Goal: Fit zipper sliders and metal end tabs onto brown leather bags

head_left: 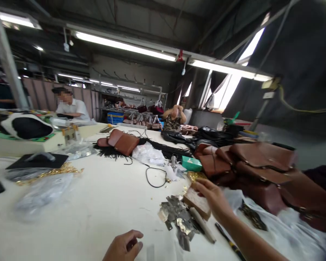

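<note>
The step in hand is judged to be a reach for a block (197, 203), a small brown one lying on the desk (105, 206) towards the right side, just beside a heap of metal pieces (176, 217). The right hand (212, 198) is stretched forward from the near right corner, forearm low over the desk, wrist straight, palm turned down and inward. Its fingers (199, 185) are laid across the far top edge of the block and touch it; whether the thumb is closed beneath cannot be told through the blur, so a firm grasp is not confirmed.

The left hand (125, 248) is kept at the near edge, loosely clenched, thumb pressed to the curled fingers; whether anything is held inside cannot be told.

For the block to be lifted clear, a pinch across its two faces would be called for, with care taken that the metal pieces and the pale rod (203, 225) touching its near side are not dragged along. A pile of brown bags (261, 165) lies close behind the right hand, and a teal box (191, 164) is seen beyond the block, towards the far edge.
</note>
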`<action>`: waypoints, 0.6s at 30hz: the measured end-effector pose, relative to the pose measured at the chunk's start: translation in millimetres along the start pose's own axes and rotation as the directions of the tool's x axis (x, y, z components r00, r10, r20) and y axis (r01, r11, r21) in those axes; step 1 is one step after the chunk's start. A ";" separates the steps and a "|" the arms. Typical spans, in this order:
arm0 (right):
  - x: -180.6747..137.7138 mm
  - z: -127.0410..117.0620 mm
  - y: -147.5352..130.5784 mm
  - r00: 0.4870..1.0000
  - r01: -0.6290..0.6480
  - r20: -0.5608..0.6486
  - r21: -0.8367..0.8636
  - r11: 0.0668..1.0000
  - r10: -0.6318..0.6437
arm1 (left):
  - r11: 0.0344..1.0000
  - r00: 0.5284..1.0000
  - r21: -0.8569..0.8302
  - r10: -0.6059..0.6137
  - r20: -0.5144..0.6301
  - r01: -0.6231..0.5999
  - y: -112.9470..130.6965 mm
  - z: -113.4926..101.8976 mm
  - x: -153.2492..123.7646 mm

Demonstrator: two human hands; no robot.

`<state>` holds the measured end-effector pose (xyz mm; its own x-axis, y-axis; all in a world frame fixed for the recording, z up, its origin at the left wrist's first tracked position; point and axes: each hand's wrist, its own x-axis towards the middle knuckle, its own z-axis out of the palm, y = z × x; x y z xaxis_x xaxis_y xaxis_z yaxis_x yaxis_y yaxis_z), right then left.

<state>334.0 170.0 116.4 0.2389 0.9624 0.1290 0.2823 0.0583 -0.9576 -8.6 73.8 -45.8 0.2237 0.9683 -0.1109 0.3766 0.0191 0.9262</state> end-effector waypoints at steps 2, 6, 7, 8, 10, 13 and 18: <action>-15.5 78.0 23.9 0.971 -0.072 0.226 -0.019 0.997 0.074 | 1.000 0.999 -0.028 -0.012 -0.047 0.011 -5.1 -19.5 6.5; -13.1 202.8 41.2 0.897 -0.185 0.412 0.022 0.982 0.160 | 1.000 0.993 0.002 -0.018 -0.118 0.019 -8.9 -70.0 22.3; -3.8 226.9 40.8 0.892 -0.198 0.422 0.036 0.980 0.165 | 1.000 0.989 0.023 -0.017 -0.146 0.021 -9.1 -83.1 28.2; 8.8 248.5 39.3 0.891 -0.202 0.423 0.046 0.978 0.164 | 0.999 0.984 0.043 -0.013 -0.178 0.021 -9.1 -95.8 35.5; 42.5 286.1 34.7 0.898 -0.192 0.411 0.049 0.980 0.156 | 0.997 0.974 0.076 0.006 -0.228 0.012 -9.3 -118.9 55.7; 107.1 335.8 26.6 0.913 -0.167 0.381 0.016 0.986 0.148 | 0.996 0.945 0.087 0.031 -0.324 -0.003 -12.2 -147.1 99.9; 213.0 418.0 22.9 0.940 0.014 0.339 -0.122 0.992 0.028 | 0.998 0.864 0.062 0.008 -0.503 0.026 -34.3 -175.0 173.8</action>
<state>3.0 487.2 14.1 -0.0825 0.9966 0.0068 0.3965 0.0391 -0.9172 -140.0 285.0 -33.7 -0.2558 0.9622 0.0931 0.4370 0.0292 0.8990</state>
